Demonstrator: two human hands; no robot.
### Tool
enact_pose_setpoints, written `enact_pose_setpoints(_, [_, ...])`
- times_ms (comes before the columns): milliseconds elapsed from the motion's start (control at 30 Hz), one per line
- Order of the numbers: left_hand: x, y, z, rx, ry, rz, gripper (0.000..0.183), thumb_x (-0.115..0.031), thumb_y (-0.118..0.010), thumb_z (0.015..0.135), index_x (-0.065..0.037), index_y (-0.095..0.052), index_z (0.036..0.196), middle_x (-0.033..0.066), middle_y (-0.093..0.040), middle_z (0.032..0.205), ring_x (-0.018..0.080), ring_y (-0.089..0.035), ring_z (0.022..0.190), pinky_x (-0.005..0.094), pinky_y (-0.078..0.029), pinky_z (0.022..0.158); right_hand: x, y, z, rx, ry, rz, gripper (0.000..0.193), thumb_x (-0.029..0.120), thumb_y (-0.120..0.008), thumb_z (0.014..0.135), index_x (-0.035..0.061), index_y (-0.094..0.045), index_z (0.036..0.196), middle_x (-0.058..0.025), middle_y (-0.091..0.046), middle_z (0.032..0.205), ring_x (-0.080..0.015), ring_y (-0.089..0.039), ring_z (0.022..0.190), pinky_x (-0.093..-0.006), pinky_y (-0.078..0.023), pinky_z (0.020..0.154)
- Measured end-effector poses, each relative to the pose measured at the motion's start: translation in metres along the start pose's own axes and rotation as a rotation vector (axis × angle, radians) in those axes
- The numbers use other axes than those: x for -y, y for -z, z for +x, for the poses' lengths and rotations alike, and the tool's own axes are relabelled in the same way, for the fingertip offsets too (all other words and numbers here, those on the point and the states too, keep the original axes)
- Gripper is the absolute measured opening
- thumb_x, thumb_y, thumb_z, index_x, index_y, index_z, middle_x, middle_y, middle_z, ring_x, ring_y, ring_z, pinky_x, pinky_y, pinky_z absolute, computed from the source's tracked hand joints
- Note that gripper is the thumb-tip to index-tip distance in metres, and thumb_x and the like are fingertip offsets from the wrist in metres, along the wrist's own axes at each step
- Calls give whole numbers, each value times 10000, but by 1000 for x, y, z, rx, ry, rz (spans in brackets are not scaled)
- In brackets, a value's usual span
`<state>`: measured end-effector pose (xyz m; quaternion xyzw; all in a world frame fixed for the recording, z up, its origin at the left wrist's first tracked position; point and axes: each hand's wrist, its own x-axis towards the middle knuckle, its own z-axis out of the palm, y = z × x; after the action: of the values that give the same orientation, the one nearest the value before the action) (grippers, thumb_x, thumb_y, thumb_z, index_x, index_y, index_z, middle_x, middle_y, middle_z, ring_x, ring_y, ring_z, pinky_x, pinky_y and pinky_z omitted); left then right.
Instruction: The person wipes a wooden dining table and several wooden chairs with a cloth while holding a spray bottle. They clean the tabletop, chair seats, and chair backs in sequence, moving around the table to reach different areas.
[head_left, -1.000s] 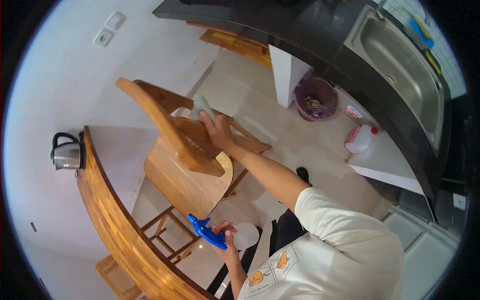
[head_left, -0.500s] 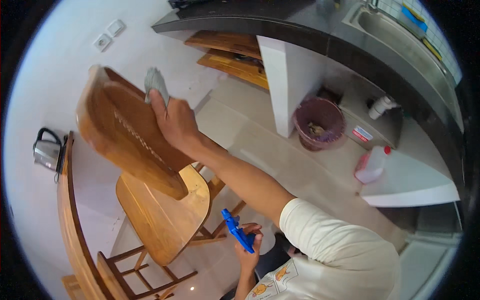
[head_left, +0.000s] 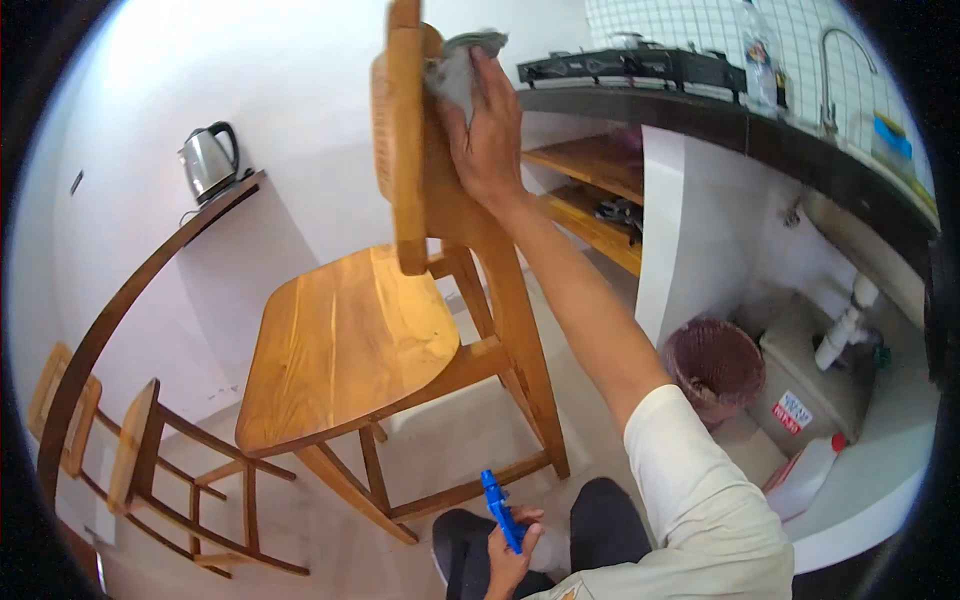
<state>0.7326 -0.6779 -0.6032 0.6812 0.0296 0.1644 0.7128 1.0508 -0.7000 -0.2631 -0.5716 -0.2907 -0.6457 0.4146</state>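
A tall wooden chair stands before me, its flat seat (head_left: 345, 345) to the left of its upright backrest (head_left: 408, 150). At the top of the backrest, my right hand (head_left: 488, 140) is closed on a grey cloth (head_left: 458, 78) and presses it to the wood. Low in the view, my left hand (head_left: 512, 555) grips a spray bottle by its blue trigger head (head_left: 502, 510). The bottle's body is pale and mostly hidden behind the hand and close to my legs.
A kettle (head_left: 210, 165) stands on a curved wooden counter (head_left: 150, 260) at the left, with more wooden chairs (head_left: 140, 445) below. To the right are a dark worktop (head_left: 780, 140) with a gas stove (head_left: 640, 68), wooden shelves (head_left: 590, 225), a waste basket (head_left: 715, 370) and a jug (head_left: 805, 478).
My view has turned, so the chair now appears side-on. My right hand has moved with the cloth along the backrest's top. The left hand still holds the spray bottle.
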Motion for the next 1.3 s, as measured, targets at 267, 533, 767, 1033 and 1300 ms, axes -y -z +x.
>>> enact_pose_setpoints(267, [-37,4,-7,-250,57,86,238,-227,-603,849,-8,-585,940,65,-595,852,155,-553,768,282,-434,665,23,70,-114,638,242,-106,698,173,-640,701,122,-356,1336,-33,-210,1441,-325,-145,1326,-541,-204,1036])
enact_pose_setpoints(533, [-27,-9,-3,-208,129,-24,230,-198,-614,842,-2,-579,958,56,-589,888,151,-563,736,294,-464,670,9,40,-70,351,-65,249,601,154,-560,811,136,-307,1356,-185,-325,1330,-390,-346,1209,-436,-321,989])
enact_pose_setpoints(767, [-13,-18,6,-142,156,7,204,-158,-621,834,1,-590,957,54,-584,873,145,-566,728,278,-461,660,-12,28,-27,304,-199,559,532,130,-492,864,173,-307,1361,-191,-457,1223,-383,-491,1030,-398,-392,893])
enact_pose_setpoints(1033, [11,-11,4,-38,99,138,178,-130,-651,791,-12,-603,915,79,-616,882,173,-585,839,300,-452,763,-21,105,-249,556,-476,373,617,-6,-488,781,77,-290,1359,-186,-391,1307,-396,-384,1157,-398,-264,1004])
enact_pose_setpoints(1300, [-5,-11,-13,-50,1,160,161,-79,-641,773,-12,-608,917,87,-612,874,162,-593,761,283,-470,695,10,91,-215,756,298,-95,638,105,-633,701,223,-432,1295,-82,-286,1414,-299,-253,1296,-549,-165,1025])
